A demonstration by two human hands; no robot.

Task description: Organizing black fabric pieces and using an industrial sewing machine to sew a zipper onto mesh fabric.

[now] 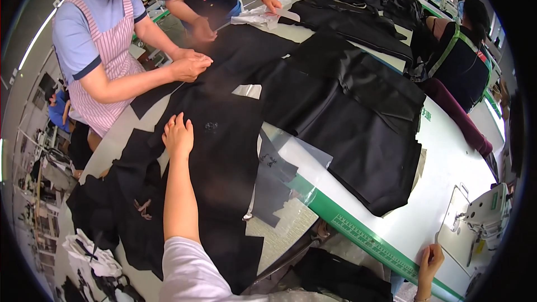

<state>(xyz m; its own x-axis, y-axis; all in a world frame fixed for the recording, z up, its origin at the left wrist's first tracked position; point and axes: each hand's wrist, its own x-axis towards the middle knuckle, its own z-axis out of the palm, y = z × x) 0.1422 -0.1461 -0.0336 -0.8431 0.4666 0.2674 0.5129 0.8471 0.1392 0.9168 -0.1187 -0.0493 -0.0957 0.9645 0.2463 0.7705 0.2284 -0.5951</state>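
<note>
My left hand point(178, 136) lies open on a black cut fabric panel point(224, 151), its fingers spread over the cloth near the panel's left edge. A small dark printed motif point(211, 127) shows on that panel, just right of my fingers. At the lower right, my right hand point(430, 259) rests by the table's green edge, next to a sewing machine point(485, 212). Its fingers are curled in, and I see nothing in them. A clear plastic sheet point(305, 151) and a grey patterned piece point(272, 182) lie right of the panel.
Across the table, a person in a striped apron point(114, 50) holds their hands together over black cloth. Beside them, another person's hand point(272, 3) touches white material. Large black pieces point(358, 117) spread over the white table point(447, 145). A green ruler strip point(358, 229) edges it.
</note>
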